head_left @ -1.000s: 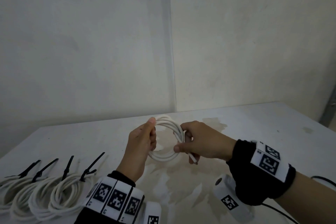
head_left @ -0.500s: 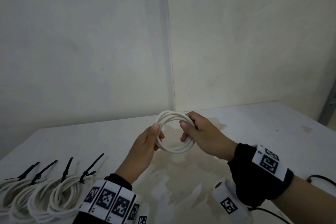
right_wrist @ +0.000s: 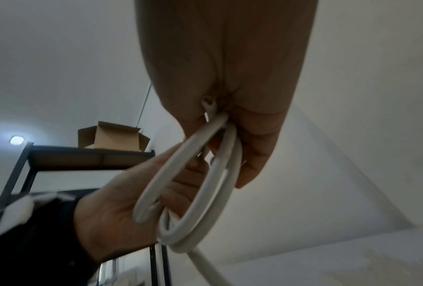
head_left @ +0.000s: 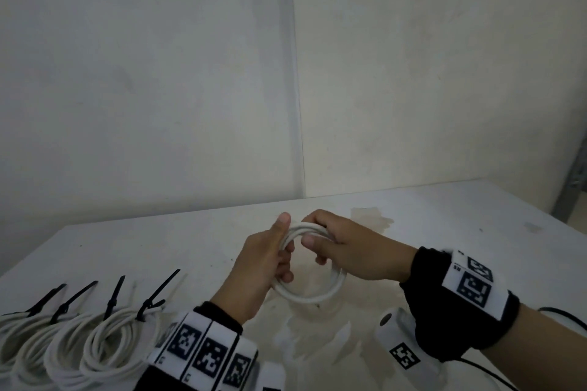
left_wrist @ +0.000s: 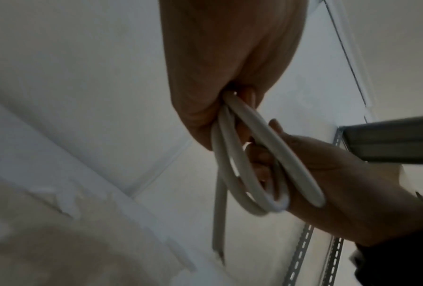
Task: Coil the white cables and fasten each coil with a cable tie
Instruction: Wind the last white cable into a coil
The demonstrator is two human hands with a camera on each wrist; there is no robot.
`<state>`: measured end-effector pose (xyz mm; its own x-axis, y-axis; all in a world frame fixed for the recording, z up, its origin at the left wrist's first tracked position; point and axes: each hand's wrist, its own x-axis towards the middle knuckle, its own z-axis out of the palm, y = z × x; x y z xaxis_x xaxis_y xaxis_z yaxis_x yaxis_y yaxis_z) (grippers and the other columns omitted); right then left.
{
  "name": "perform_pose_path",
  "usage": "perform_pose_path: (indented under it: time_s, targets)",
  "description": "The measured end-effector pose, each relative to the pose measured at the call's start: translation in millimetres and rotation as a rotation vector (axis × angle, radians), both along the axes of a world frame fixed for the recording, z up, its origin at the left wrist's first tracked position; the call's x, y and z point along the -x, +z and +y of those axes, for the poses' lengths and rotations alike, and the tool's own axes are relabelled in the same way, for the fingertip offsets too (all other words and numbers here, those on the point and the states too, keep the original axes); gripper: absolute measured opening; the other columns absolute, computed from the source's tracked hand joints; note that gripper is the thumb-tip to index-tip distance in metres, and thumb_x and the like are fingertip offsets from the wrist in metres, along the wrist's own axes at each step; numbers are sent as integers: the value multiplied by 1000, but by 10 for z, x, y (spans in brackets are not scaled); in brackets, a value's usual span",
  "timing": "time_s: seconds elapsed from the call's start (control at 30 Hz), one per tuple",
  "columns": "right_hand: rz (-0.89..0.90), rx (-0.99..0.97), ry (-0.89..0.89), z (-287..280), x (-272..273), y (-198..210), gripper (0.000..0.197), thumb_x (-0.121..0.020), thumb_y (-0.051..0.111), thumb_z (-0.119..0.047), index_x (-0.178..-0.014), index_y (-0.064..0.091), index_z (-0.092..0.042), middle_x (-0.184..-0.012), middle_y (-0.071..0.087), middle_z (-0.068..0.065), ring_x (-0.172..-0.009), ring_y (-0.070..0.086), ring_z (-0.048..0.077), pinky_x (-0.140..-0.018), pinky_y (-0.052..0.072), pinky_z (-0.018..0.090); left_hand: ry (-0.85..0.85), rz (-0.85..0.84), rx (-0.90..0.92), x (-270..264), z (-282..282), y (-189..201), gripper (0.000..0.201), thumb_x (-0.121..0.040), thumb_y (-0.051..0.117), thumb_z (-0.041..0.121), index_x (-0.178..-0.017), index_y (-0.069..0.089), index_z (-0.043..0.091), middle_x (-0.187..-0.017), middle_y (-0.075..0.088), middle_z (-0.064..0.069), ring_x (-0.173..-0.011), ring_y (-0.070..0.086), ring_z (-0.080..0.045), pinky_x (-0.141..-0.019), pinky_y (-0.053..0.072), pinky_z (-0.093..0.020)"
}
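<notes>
Step in hand, as judged: the coiling of one more white cable, with the loops formed and being gathered, and no tie on this coil yet. The white cable coil [head_left: 313, 294] is held up above the stained white table [head_left: 444, 216], between both hands, in front of the person. The left hand [head_left: 260, 267] grips the coil's left side, fingers curled round the bundled strands and thumb raised along the outer edge. The right hand [head_left: 346, 251] grips the upper right part of the coil, fingers wrapped over the strands and thumb pressing from the inside of the loop. In the left wrist view a loose cable end [left_wrist: 219, 230] hangs straight down below the loops, so the winding appears not quite finished. Four finished coils [head_left: 79, 349], each cinched with a black cable tie [head_left: 155, 294], lie in a row at the table's near left. No spare tie is visible in any view. The next move likely calls for tucking the free end into the bundle, holding the coil in one hand, and fetching a tie with the other; the loops may spring apart if the grip slackens.
</notes>
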<state>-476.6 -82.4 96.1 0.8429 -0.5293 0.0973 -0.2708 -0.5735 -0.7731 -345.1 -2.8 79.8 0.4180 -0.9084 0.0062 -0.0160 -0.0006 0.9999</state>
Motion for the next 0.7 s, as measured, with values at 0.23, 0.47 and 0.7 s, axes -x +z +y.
perform_pose_path:
  time_s: [0.23, 0.47, 0.7]
  targets:
    - [-243, -197, -45, 33, 53, -24, 22, -97, 31, -35, -84, 47, -27, -74, 50, -2, -67, 56, 11, -85, 50, 38, 51, 279, 127, 15, -33, -6, 45, -95, 39, 41, -67, 50, 8, -42, 29, 6, -36, 29, -7, -54, 38, -27]
    - [-291, -249, -52, -3, 98, -49, 23, -100, 32, -24, -99, 52, -11, -72, 38, -4, -54, 43, 7, -62, 43, 26, -161, 270, 9, -65, 45, -33, 47, -96, 36, 30, -64, 58, 4, -48, 52, -6, -47, 57, -20, -71, 51, -38]
    - [-183, -230, -2, -5, 246, -42, 22, -100, 33, -26, -95, 51, -15, -71, 36, -3, -57, 38, 9, -61, 41, 25, -260, 66, -78, 102, 10, 72, 48, -95, 38, 40, -67, 58, 6, -46, 42, -1, -43, 46, -15, -55, 48, -29]
